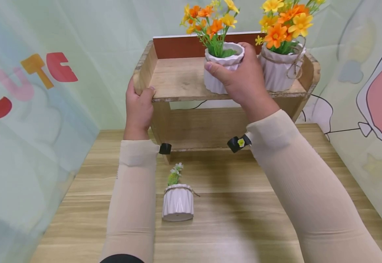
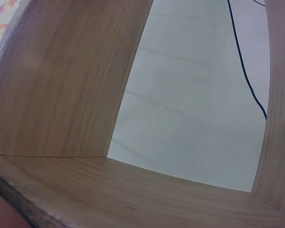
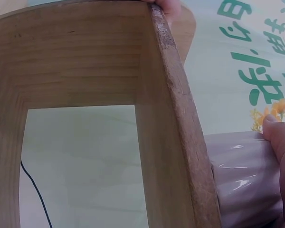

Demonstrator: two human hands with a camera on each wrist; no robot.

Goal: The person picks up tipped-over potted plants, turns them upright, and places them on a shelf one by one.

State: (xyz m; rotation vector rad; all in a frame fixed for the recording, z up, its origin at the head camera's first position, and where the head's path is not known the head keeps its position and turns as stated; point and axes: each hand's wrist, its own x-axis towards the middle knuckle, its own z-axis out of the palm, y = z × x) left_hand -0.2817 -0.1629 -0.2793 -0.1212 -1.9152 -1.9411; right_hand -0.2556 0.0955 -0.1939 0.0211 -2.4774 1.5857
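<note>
At the top board of a wooden shelf, my right hand grips a white ribbed flowerpot with orange and yellow flowers, thumb across its front. The right wrist view shows this pot with its base right at the board's edge. My left hand holds the shelf's left end, thumb over the front corner. Only a blurred bit of that hand shows in the left wrist view. Right of the gripped pot stands a second white flowerpot, tied with twine and bearing similar flowers.
A smaller white pot with white blossoms sits on the wood-grain table, in front of the shelf. Behind hangs a pale printed curtain. A thin dark cable runs behind the shelf's open back.
</note>
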